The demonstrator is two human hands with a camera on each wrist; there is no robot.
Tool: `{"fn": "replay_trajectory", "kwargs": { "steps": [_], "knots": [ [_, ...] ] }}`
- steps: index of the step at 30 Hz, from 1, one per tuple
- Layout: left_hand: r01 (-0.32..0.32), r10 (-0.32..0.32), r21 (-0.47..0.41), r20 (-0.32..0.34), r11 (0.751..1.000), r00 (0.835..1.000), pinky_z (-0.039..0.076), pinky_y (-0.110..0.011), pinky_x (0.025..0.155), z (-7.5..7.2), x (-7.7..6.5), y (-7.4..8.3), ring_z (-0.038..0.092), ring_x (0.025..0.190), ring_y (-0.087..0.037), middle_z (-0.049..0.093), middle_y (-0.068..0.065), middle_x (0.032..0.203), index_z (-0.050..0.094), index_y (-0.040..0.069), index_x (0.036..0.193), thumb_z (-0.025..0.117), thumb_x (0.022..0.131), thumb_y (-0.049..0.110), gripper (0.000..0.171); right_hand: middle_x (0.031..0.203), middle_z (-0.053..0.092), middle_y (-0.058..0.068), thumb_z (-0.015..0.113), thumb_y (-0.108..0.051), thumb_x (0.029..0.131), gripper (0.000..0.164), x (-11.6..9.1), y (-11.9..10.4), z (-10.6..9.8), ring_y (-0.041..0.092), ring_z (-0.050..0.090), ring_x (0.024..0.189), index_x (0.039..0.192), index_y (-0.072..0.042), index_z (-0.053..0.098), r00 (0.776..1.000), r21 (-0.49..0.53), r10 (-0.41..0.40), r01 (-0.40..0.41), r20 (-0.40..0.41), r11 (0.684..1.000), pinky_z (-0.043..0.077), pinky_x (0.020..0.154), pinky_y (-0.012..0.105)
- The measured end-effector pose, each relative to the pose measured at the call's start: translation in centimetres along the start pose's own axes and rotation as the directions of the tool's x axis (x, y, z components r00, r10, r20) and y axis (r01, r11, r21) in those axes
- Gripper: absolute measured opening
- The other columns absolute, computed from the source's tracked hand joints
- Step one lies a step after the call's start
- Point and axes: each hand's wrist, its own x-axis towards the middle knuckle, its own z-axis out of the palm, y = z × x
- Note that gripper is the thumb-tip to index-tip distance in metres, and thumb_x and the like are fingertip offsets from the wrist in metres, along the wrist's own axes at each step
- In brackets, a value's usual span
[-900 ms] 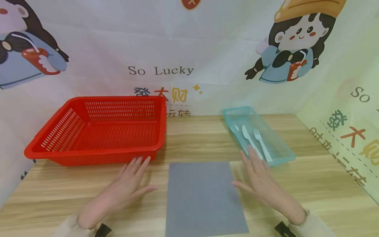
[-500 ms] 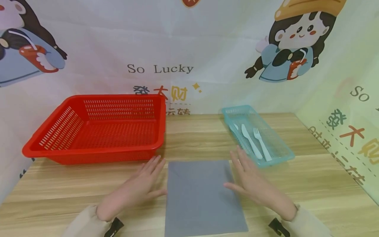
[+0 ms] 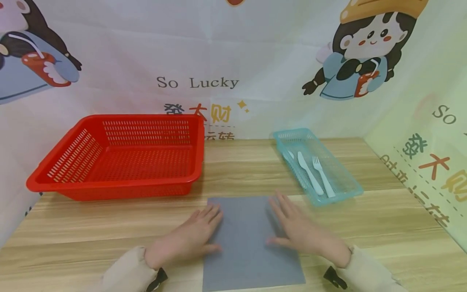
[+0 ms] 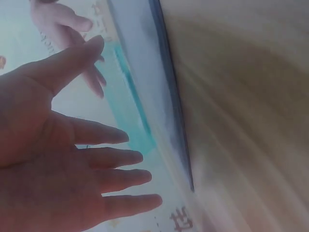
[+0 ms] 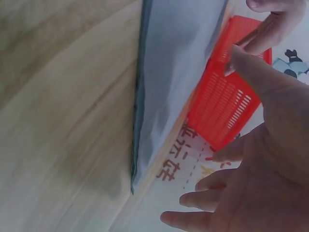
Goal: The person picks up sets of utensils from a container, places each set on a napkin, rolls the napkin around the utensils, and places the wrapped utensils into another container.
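Note:
A grey, flat rectangular cloth (image 3: 251, 259) lies on the table; in the left wrist view its edge looks layered. My left hand (image 3: 189, 235) is at the cloth's left edge, fingers straight and thumb spread, holding nothing. Over the right edge of the cloth is my right hand (image 3: 299, 227), also with spread, straight fingers and nothing in it. Both palms face inward in the wrist views. Whether either hand touches the cloth I cannot tell.
A large red basket (image 3: 124, 188) stands at the back left. At the back right, a turquoise basket (image 3: 341, 178) holds a white knife (image 3: 310, 174) and a white fork (image 3: 324, 176), plus another white piece partly seen. A printed sheet (image 3: 255, 52) hangs behind the wooden table (image 3: 383, 227).
Both hands have moved inward and slightly toward the person, from beside the red and turquoise baskets to the edges of the grey cloth. The baskets and cloth stay put.

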Motion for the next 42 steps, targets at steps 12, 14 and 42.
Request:
{"fn": "replay_trajectory", "kwargs": {
  "steps": [12, 14, 42],
  "knots": [
    [0.012, -0.017, 0.038, 0.133, 0.999, 0.991, 0.024, -0.049, 0.102, 1.1, 1.1, 1.4, 0.019, 0.13, -0.039, 0.021, -0.028, 0.141, 0.032, -0.006, 0.133, 0.068, 0.069, 0.05, 0.093, 0.139, 0.016, 0.034, 0.062, -0.039, 0.078, 0.081, 0.3, -0.6, 0.5, 0.046, 0.017, 0.128, 0.133, 0.009, 0.029, 0.989, -0.028, -0.085, 0.089, 0.123, 0.996, 0.021, 0.101, 0.054],
    [0.004, -0.013, 0.062, 0.149, 0.998, 0.989, 0.025, -0.047, 0.103, 1.4, 1.2, 1.6, 0.02, 0.13, -0.039, 0.023, -0.028, 0.14, 0.034, -0.007, 0.132, 0.069, 0.066, 0.051, 0.094, 0.14, 0.017, 0.032, 0.062, -0.038, 0.078, 0.078, 0.4, -0.6, 0.5, 0.044, 0.019, 0.128, 0.133, 0.008, 0.031, 0.986, -0.032, -0.105, 0.11, 0.132, 0.993, 0.021, 0.101, 0.053],
    [-0.008, -0.008, 0.107, 0.154, 0.994, 0.988, 0.03, -0.045, 0.1, 1.7, 2.0, 2.5, 0.024, 0.123, -0.049, 0.025, -0.04, 0.131, 0.041, 0.004, 0.132, 0.072, 0.058, 0.055, 0.095, 0.132, 0.035, 0.031, 0.06, -0.033, 0.082, 0.06, 0.7, -0.5, 0.6, 0.041, 0.036, 0.121, 0.127, 0.003, 0.044, 0.969, -0.052, -0.184, 0.195, 0.166, 0.979, 0.035, 0.096, 0.048]
  ]
}}
